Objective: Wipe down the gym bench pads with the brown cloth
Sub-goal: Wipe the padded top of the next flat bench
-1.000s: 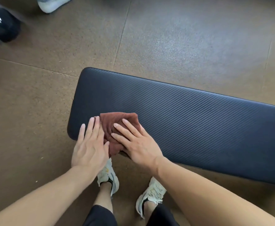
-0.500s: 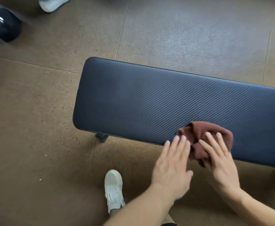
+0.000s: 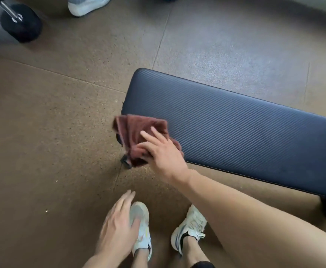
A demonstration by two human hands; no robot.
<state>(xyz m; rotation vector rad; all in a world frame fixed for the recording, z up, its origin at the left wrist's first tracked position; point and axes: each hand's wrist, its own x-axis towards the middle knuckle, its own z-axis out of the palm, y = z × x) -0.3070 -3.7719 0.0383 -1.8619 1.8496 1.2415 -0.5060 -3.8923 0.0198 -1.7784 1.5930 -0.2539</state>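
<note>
The dark blue ribbed bench pad (image 3: 235,132) runs from the centre to the right edge of the view. A folded brown cloth (image 3: 139,124) lies over its near left corner and partly hangs past the end. My right hand (image 3: 164,153) presses on the cloth with straight fingers and the thumb laid on top. My left hand (image 3: 117,229) is off the bench, low over my left shoe, fingers straight and holding nothing.
Brown speckled rubber floor lies all around. A black dumbbell (image 3: 21,24) sits at the top left, and another person's white shoe (image 3: 87,4) is at the top edge. My white shoes (image 3: 189,227) stand close to the bench. A black bench foot (image 3: 126,161) shows under the cloth.
My right hand slid the cloth from the pad's middle back left to its end corner. My left hand left the bench edge and dropped toward my shoe.
</note>
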